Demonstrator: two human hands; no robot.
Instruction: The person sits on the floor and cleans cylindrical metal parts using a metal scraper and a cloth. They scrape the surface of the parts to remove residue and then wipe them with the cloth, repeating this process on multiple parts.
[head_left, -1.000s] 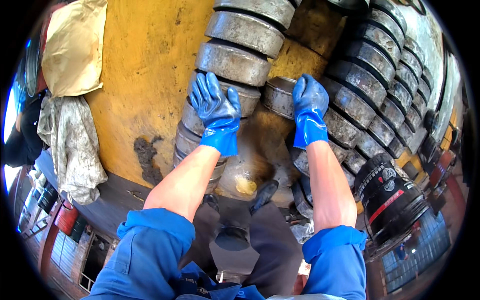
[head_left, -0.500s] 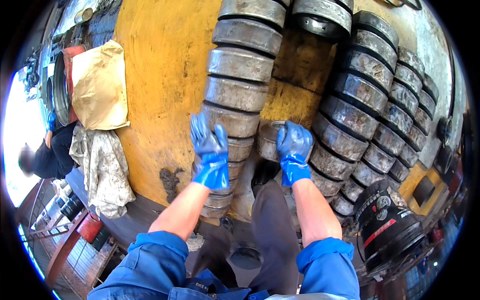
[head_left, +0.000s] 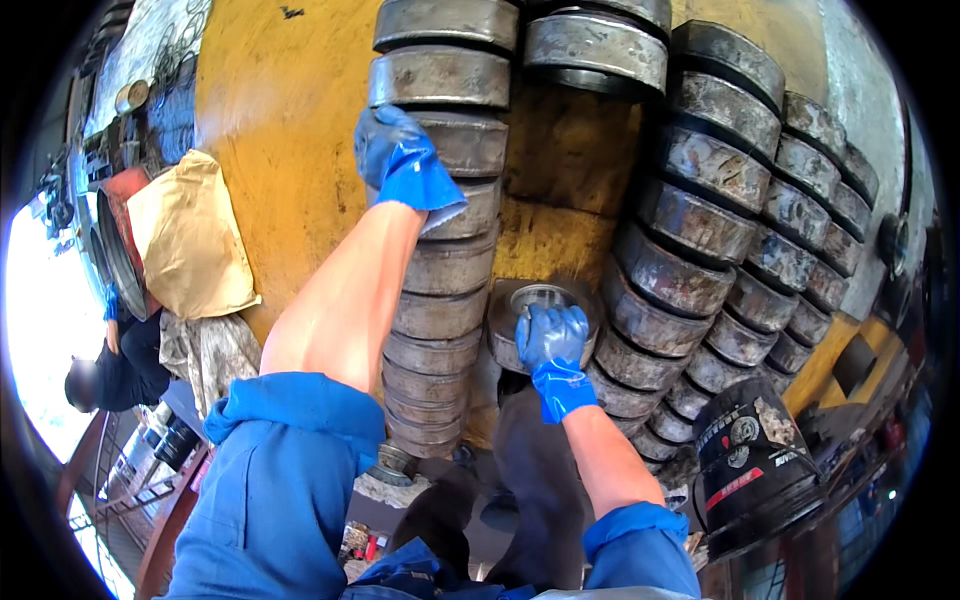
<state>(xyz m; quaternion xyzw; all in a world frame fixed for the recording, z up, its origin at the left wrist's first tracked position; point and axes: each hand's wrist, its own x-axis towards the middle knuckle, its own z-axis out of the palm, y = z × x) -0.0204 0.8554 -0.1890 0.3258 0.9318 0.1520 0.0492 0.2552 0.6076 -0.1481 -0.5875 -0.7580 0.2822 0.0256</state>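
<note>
My left hand, in a blue rubber glove, is at the left side of a long stack of round steel cylinders. Its fingers are curled; whether they grip a cylinder is hidden. In a matching glove, my right hand is closed at the near edge of the central opening of a single steel cylinder. That cylinder sits in front of my legs, between the long stack and more stacked cylinders on the right. Its top faces up, showing a round rim inside.
Rusty yellow sheeting lies left of the stack. Beside it are a tan paper sack and a stained cloth. A black bucket stands at the lower right. Another person is at the far left.
My left hand has reached farther forward along the stack, its fingers going from spread to curled. My right hand has come down and left, and the single cylinder appears lower in view.
</note>
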